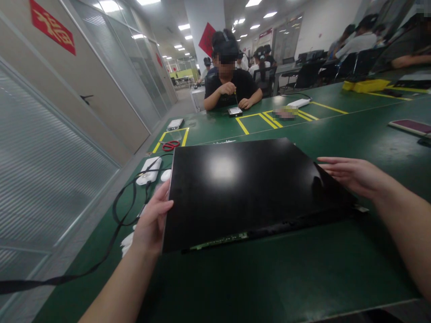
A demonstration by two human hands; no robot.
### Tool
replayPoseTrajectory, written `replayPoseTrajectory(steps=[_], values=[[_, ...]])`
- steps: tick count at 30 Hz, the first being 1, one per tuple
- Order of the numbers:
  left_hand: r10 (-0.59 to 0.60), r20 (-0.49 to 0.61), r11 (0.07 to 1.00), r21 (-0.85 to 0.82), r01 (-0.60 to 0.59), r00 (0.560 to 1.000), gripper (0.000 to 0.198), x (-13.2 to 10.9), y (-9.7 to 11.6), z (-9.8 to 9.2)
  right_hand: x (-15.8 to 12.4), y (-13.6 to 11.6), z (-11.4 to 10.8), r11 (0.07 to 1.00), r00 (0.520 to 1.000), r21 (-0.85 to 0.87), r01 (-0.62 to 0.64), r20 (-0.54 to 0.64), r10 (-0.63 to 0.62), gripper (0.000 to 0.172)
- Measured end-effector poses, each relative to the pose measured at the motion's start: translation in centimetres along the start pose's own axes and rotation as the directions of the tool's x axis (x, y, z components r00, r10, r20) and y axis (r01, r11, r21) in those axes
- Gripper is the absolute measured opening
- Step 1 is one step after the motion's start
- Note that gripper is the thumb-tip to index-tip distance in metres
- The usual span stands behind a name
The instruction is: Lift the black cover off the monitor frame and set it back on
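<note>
A black, glossy display panel (235, 193) lies across the middle of the view, with a light reflected in its face. A thin green circuit board (220, 241) shows along its near edge. My left hand (153, 220) is closed on the panel's left edge, thumb on the front and fingers partly hidden behind. At the right edge, my right hand (357, 176) has its fingers stretched out, close beside the panel; I cannot tell if they touch it. The panel's left side looks raised off the green table (269, 278).
Left of the panel are a white power bank (150, 170), a black strap (114, 242) and red-handled scissors (171, 145). A co-worker (232, 85) sits opposite, hands over a small device (235, 111). A yellow tray (365, 85) and a phone (412, 126) are on the right.
</note>
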State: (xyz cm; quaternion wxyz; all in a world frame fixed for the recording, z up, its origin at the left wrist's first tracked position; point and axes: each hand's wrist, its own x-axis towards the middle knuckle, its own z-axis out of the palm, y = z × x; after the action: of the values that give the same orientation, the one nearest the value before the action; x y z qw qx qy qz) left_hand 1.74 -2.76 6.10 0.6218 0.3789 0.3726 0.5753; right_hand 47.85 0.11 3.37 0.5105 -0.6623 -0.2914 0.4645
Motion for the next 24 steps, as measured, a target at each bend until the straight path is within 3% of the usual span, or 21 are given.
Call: replayPoseTrajectory(steps=[4,16,24], values=[[0.009,-0.03,0.999,0.034,-0.008,0.999,0.066,0.1,-0.4,0.2,0.1,0.0,0.1,0.997,0.994,-0.065,0.043,-0.101,-0.05,0.043],[-0.029,-0.055,0.997,0.071,0.033,0.998,0.067,0.5,-1.3,-0.3,0.4,0.5,0.7,0.961,0.975,-0.25,0.122,-0.152,-0.163,0.035],[-0.083,-0.076,0.995,0.054,0.087,0.994,0.07,0.6,-1.8,0.3,0.7,0.9,0.7,0.969,0.973,-0.217,0.118,-0.17,-0.157,0.036]])
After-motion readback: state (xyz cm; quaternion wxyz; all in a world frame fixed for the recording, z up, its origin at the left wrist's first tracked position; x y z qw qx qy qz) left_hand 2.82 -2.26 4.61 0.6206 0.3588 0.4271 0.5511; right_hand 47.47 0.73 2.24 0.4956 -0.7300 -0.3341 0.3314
